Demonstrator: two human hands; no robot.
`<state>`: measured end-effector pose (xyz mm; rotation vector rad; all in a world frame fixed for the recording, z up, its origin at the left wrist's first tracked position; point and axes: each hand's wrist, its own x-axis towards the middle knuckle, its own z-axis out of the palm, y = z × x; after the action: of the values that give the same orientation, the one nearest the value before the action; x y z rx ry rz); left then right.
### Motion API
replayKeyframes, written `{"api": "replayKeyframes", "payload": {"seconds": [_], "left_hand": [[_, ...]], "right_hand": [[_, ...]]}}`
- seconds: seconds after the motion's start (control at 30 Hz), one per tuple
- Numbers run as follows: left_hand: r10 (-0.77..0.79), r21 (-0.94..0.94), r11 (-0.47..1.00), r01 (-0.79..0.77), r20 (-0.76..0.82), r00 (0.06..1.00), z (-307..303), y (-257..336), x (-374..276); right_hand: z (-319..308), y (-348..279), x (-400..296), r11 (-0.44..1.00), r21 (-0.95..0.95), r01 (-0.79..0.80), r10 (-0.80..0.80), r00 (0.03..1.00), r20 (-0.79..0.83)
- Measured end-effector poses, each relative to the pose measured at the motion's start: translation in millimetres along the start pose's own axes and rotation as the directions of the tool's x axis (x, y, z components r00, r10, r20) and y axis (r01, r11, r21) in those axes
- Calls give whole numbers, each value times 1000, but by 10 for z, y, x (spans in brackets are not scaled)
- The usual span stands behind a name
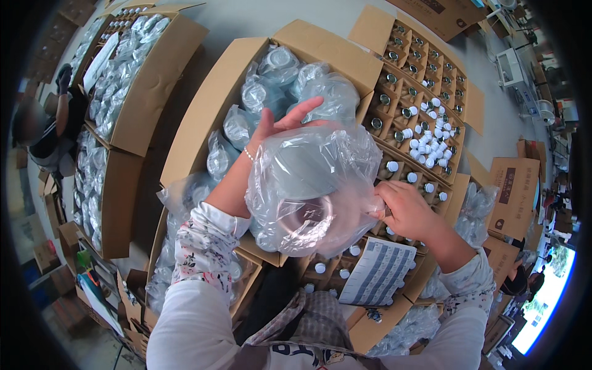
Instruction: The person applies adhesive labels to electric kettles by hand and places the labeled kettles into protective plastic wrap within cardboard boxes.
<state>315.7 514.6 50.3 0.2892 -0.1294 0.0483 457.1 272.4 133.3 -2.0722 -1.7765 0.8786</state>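
Observation:
A large clear vessel in a plastic bag (314, 185) is held up before me, its round rim or base tilted towards the camera. My left hand (289, 120) is behind its upper left side, with fingers spread and the palm partly hidden by the bag. With bent fingers my right hand (391, 203) pinches the gathered plastic at the bag's right side. Under and beyond it, a cardboard box (196, 111) holds several more bagged clear vessels (261, 95).
Divided cartons of bottles (411, 88) stand at the right, with loose white caps (430, 143) heaped on one. A printed sheet (379, 272) lies over capped bottles. More boxes of bagged vessels (115, 83) and a person (44, 120) are at the left; another person (522, 280) is far right.

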Motion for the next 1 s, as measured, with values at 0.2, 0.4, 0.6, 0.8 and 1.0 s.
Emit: {"api": "replayKeyframes", "payload": {"seconds": [0.2, 0.4, 0.6, 0.8, 1.0], "left_hand": [[192, 898, 428, -102, 20, 981, 224, 125, -287], [171, 914, -404, -16, 92, 981, 961, 248, -500], [951, 982, 11, -190, 49, 306, 762, 973, -973], [924, 970, 239, -55, -210, 321, 57, 770, -1322], [875, 921, 379, 88, -388, 291, -367, 455, -1499]], "right_hand": [[19, 19, -36, 987, 75, -142, 149, 985, -90], [157, -152, 234, 999, -40, 22, -30, 977, -210], [24, -123, 1127, 992, 101, 80, -25, 890, -455], [486, 567, 1996, 972, 227, 62, 116, 714, -691], [1206, 1292, 2077, 973, 231, 6, 195, 517, -833]]}}
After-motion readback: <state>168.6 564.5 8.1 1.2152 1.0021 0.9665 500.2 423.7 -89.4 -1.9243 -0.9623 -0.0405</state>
